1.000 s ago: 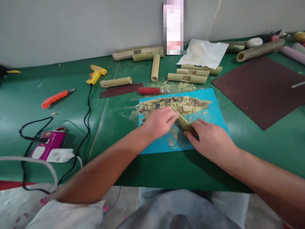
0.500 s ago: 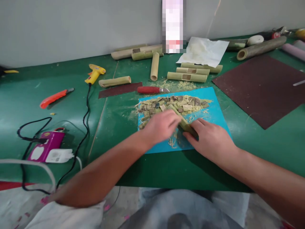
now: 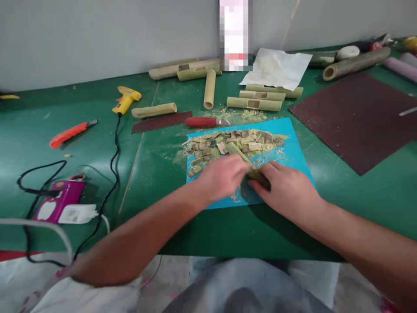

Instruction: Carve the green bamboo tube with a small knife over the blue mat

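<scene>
Head view: a bamboo tube under two hands on a scrap-strewn blue sheet

The blue sheet (image 3: 298, 158) lies by the near edge of the green table (image 3: 166, 167), and along its far edge it carries a heap of bamboo scraps (image 3: 250, 137): square chips, brown and pale green, amid fine yellowish shavings. Hollow tubes stand in for vessels here; the open end of the brownish bamboo length (image 3: 356, 64) near the table's far right corner shows a dark bore.

The bamboo tube (image 3: 239, 153) being handled lies aslant over the sheet, its far end reaching the scraps. It is slim and pale green, darker toward the near end, where the right hand (image 3: 286, 184) is clamped on it. The left hand (image 3: 224, 174), blurred, has its fingers curled together over the tube's middle; whether they grip anything cannot be told.

Just beyond the sheet's far edge rests a red-handled knife (image 3: 200, 122).
</scene>
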Demonstrator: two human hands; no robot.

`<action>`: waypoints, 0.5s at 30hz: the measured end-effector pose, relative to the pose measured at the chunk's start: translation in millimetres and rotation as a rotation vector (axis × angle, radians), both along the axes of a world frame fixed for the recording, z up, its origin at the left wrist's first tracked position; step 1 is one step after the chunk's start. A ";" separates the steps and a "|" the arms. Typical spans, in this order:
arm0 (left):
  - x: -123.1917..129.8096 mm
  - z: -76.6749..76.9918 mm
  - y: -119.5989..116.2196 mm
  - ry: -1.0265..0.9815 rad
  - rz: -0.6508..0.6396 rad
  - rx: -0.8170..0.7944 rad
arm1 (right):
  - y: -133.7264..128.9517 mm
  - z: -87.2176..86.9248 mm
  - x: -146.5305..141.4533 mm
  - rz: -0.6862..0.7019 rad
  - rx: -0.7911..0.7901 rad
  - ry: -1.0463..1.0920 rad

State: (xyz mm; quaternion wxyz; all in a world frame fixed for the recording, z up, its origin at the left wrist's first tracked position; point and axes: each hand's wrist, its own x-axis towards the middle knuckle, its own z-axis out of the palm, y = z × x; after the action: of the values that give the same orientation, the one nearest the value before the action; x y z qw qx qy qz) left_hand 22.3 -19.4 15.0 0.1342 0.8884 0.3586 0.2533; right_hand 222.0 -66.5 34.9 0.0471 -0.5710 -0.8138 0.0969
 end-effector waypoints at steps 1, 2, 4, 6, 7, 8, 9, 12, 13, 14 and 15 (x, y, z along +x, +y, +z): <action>-1.6 -0.1 2.1 -0.032 0.068 0.021 | 0.2 0.2 0.1 -0.012 -0.003 -0.003; -3.1 -0.1 4.1 -0.073 0.134 0.046 | 0.4 0.5 0.3 -0.022 -0.007 -0.008; -4.7 -0.4 6.4 -0.058 0.098 0.050 | 0.8 0.7 0.4 -0.020 -0.012 -0.006; -4.4 -0.9 6.4 0.001 -0.008 0.008 | 1.1 0.6 0.7 -0.009 -0.006 0.005; -4.0 -1.2 6.1 0.018 -0.034 -0.007 | 1.1 0.5 0.8 -0.007 0.001 0.012; -3.6 -1.5 6.0 -0.015 0.031 0.013 | 1.2 0.2 0.9 -0.008 0.009 0.019; -3.4 -1.8 6.1 -0.040 0.076 0.032 | 1.1 0.0 1.0 -0.012 0.016 0.022; -4.1 -2.9 7.4 -0.054 0.056 0.056 | 1.0 -0.5 1.1 -0.015 0.021 0.012; -4.8 -3.2 8.4 -0.038 0.017 0.043 | 0.9 -0.6 1.1 -0.015 0.019 0.008; -5.8 -3.6 9.9 -0.018 -0.032 0.028 | 0.9 -0.6 1.1 -0.015 0.016 0.008; -6.8 -3.8 11.6 -0.031 0.000 0.025 | 0.8 -0.6 1.1 -0.017 0.014 0.011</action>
State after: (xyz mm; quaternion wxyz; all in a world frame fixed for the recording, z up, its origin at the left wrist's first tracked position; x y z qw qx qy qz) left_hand 15.5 -7.8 11.2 0.1284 0.8860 0.3533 0.2714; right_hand 223.0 -65.7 34.2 0.0561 -0.5769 -0.8095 0.0940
